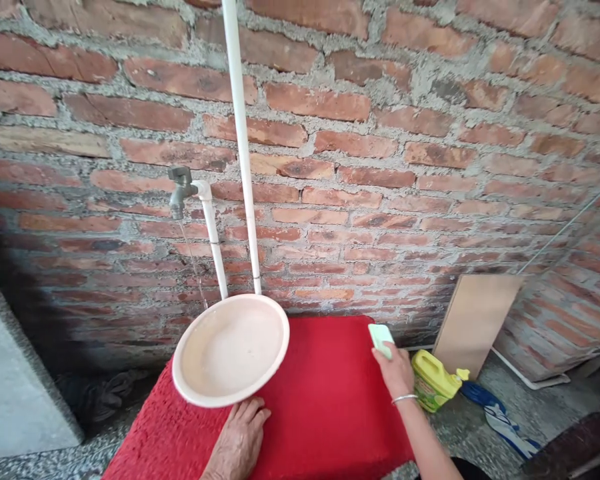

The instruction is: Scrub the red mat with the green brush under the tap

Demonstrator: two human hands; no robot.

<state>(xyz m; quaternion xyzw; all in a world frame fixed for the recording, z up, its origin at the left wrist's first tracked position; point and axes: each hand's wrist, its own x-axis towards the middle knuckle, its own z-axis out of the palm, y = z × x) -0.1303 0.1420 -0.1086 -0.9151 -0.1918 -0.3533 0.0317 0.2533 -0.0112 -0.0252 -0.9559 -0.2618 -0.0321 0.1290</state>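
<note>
My left hand (240, 433) lies on the red cloth (330, 400), fingers resting flat and slightly bent, close to the near rim of a cream plastic basin (230, 400). Whether the fingertips touch the basin I cannot tell. At the right side of the cloth, my right hand (399, 373), with a silver bangle at the wrist, is closed around a pale green bar (381, 337) with rounded corners, which could be soap. The basin sits at the back left of the cloth. A thin stream of water falls from the tap (180, 193) toward the basin's back left rim.
A brick wall (340, 103) rises behind, with white pipes (243, 133) along it. On the floor to the right are a yellow jug (436, 380), a brown board (475, 320) and flip-flops (505, 423). A grey slab (20, 380) stands at left.
</note>
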